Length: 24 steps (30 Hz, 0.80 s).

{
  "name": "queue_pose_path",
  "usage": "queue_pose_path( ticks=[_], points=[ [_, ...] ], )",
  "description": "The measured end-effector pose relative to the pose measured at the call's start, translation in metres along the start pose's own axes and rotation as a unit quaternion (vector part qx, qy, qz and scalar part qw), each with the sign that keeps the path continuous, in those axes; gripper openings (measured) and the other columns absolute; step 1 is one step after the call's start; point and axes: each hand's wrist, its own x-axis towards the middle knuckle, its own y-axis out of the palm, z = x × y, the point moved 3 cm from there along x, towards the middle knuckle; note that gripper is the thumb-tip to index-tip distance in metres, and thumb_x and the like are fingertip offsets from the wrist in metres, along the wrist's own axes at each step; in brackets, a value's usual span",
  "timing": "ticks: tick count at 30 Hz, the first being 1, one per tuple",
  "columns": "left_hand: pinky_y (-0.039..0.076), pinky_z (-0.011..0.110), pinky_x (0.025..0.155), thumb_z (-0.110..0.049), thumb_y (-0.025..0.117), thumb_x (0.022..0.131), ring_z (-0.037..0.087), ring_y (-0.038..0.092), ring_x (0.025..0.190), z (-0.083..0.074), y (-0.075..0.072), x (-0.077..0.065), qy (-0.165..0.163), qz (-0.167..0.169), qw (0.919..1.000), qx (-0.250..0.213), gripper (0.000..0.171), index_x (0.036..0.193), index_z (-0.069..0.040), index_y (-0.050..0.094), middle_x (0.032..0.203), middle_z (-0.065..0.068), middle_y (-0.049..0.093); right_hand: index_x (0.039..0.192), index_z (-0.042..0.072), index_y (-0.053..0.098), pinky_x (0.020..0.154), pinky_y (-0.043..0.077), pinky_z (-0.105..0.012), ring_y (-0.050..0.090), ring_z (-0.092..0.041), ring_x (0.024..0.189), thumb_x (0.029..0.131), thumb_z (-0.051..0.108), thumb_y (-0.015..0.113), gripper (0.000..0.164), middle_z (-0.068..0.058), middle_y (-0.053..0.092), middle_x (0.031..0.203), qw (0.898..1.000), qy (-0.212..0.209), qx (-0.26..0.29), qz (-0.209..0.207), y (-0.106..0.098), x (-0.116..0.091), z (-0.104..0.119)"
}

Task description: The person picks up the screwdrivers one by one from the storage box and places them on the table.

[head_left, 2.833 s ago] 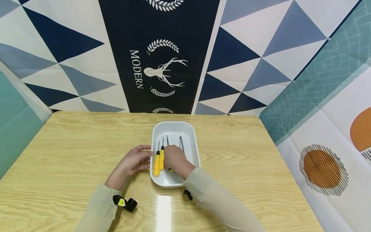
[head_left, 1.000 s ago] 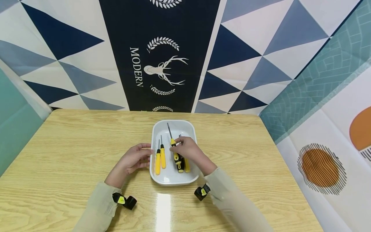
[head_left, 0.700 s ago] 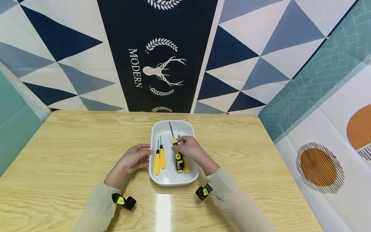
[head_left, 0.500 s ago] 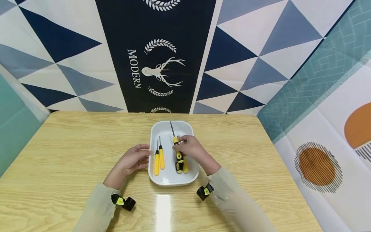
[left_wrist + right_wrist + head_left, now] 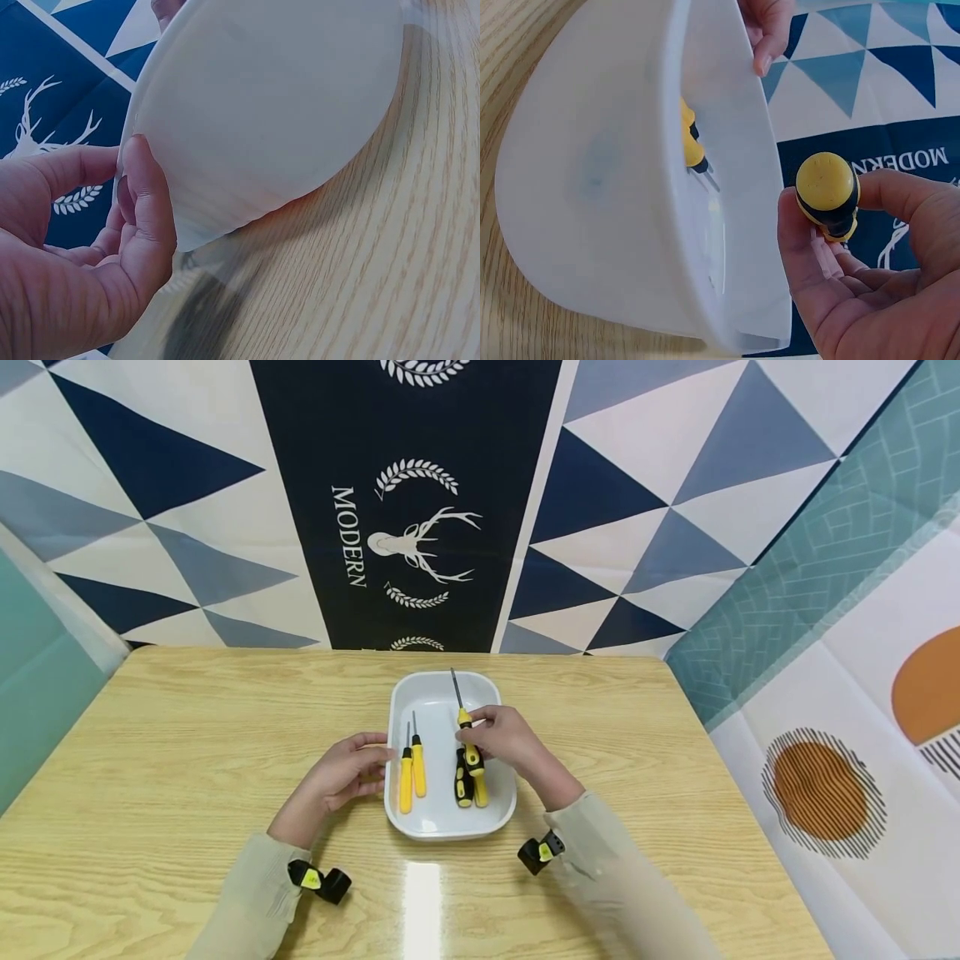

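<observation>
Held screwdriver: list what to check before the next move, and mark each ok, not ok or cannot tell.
1. Grip: the right hand pinches the held screwdriver by its handle: ok.
2. Bracing: the left hand touches the left rim of the tray: ok.
3. Lift: in the right wrist view, the handle end is above the tray's rim: ok.
4. Spacing: the two yellow screwdrivers lie apart from it, at the tray's left: ok.
5. Blade clear of the far rim: cannot tell; they overlap in the head view.
6. Clear view beneath: not ok; it hides part of the third yellow screwdriver.
</observation>
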Motion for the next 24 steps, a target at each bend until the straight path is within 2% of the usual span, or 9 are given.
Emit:
queue_pose_path(
  ticks=[6, 17, 24],
  points=[
    [0.056, 0.024, 0.067, -0.015, 0.056, 0.092, 0.011, 0.057, 0.076, -0.001, 0.0, 0.0, -0.001, -0.002, 1.0, -0.001, 0.055, 0.139, 0.001, 0.031, 0.096, 0.005, 0.058, 0.124, 0.007, 0.055, 0.069, 0.056, -0.027, 0.063, -0.017, 0.08, 0.084, 0.021, 0.069, 0.045, -0.009, 0.062, 0.098, 1.0, 0.008, 0.0, -0.004, -0.003, 0.0, 0.0],
    [0.056, 0.023, 0.067, -0.014, 0.057, 0.09, 0.011, 0.058, 0.076, 0.001, 0.0, 0.001, 0.001, 0.003, 1.0, -0.004, 0.056, 0.138, 0.002, 0.032, 0.096, 0.005, 0.058, 0.126, 0.006, 0.054, 0.068, 0.056, -0.026, 0.063, -0.016, 0.08, 0.084, 0.02, 0.068, 0.046, -0.01, 0.063, 0.098, 1.0, 0.002, 0.007, -0.001, -0.01, -0.001, -0.001],
    [0.056, 0.023, 0.067, -0.013, 0.057, 0.091, 0.011, 0.057, 0.075, 0.002, 0.001, 0.002, -0.007, -0.006, 0.9999, -0.005, 0.053, 0.137, 0.0, 0.034, 0.093, 0.004, 0.057, 0.126, 0.006, 0.053, 0.068, 0.056, -0.027, 0.063, -0.016, 0.08, 0.084, 0.021, 0.068, 0.047, -0.009, 0.063, 0.1, 1.0, 0.003, 0.007, -0.008, -0.016, -0.001, -0.003]
  ],
)
